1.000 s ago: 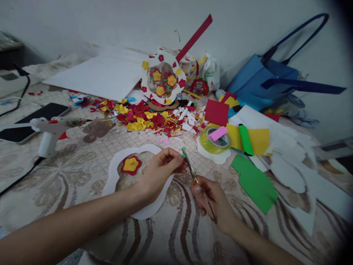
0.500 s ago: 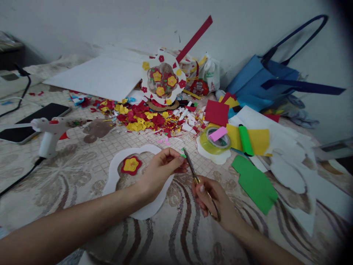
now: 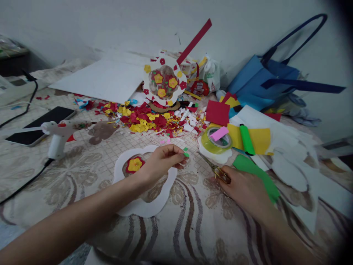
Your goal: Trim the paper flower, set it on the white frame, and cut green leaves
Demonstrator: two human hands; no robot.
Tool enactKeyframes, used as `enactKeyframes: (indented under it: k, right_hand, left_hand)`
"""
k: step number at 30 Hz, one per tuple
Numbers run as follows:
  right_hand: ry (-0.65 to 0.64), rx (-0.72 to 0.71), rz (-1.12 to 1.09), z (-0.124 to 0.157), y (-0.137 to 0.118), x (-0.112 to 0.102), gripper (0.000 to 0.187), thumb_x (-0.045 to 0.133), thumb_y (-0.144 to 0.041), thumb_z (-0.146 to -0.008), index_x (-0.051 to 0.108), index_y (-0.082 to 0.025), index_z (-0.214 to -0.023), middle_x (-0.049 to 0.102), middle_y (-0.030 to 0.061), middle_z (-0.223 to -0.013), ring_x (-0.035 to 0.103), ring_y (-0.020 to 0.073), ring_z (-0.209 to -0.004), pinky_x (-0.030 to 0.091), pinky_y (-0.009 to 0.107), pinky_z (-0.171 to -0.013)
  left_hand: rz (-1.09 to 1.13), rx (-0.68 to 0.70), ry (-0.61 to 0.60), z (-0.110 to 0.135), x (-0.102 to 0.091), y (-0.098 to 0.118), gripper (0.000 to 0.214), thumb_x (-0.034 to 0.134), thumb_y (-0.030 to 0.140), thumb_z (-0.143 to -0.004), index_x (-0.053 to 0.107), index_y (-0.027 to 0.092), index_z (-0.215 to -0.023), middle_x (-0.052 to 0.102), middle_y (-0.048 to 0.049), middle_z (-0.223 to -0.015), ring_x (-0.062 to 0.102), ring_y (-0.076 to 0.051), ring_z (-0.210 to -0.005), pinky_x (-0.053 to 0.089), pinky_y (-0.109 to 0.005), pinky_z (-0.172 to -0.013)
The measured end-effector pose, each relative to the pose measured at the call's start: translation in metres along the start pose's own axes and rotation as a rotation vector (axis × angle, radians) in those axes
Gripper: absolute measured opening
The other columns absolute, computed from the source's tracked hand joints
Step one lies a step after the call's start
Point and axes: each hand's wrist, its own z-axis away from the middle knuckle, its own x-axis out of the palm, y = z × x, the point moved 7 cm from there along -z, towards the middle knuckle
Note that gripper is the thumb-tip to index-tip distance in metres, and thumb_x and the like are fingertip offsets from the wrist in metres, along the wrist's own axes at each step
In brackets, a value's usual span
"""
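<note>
A glue gun [image 3: 59, 134] is seen at the left of the frame on the patterned cover [image 3: 190, 228]. At centre, a green scrap [image 3: 186, 154] is pinched between thumb and forefinger of the left hand [image 3: 158, 165], above a white flower-shaped cutout [image 3: 143, 208]. Right of centre, the scissors [image 3: 211, 165] are gripped at the handles by the curled right hand [image 3: 242, 187], beside a green sheet [image 3: 257, 176], with the blades pointed toward a tape roll [image 3: 216, 141].

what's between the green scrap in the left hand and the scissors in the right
Nothing visible: only bare cloth separates the green scrap in the left hand from the scissors in the right hand.
</note>
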Motion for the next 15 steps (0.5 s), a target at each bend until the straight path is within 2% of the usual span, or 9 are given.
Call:
enactKeyframes:
  k: [5,11,15]
  right_hand:
    - [-0.008,-0.053,-0.171,-0.001,-0.003,0.0,0.022,0.055,-0.04,-0.084,0.058,-0.021,-0.073,0.066,0.0018,-0.065,0.062,0.0215,-0.06,0.028,0.026,-0.05]
    - [0.074,-0.093,-0.3,-0.002,-0.006,0.001,0.026,0.049,-0.04,-0.086,0.053,-0.021,-0.069,0.061,0.0006,-0.059,0.056,0.0174,-0.054,0.029,0.026,-0.051]
    - [0.086,-0.111,-0.37,-0.001,-0.008,0.001,0.028,0.049,-0.042,-0.085,0.05,-0.021,-0.067,0.056,-0.0008,-0.056,0.052,0.0157,-0.052,0.029,0.025,-0.05]
  left_hand:
    - [-0.166,0.079,-0.044,-0.003,-0.008,0.016,0.014,0.062,0.028,-0.076,0.06,0.015,-0.073,0.064,-0.0029,-0.071,0.058,-0.012,-0.065,0.047,-0.025,-0.063]
    - [-0.762,0.349,-0.042,-0.011,-0.02,0.037,0.009,0.056,0.019,-0.075,0.064,0.018,-0.07,0.06,-0.0004,-0.064,0.049,-0.011,-0.057,0.035,-0.022,-0.055]
    - [-1.042,0.406,-0.071,-0.019,-0.012,0.034,0.014,0.051,0.013,-0.073,0.062,0.019,-0.065,0.058,-0.0017,-0.064,0.047,-0.013,-0.057,0.031,-0.025,-0.057]
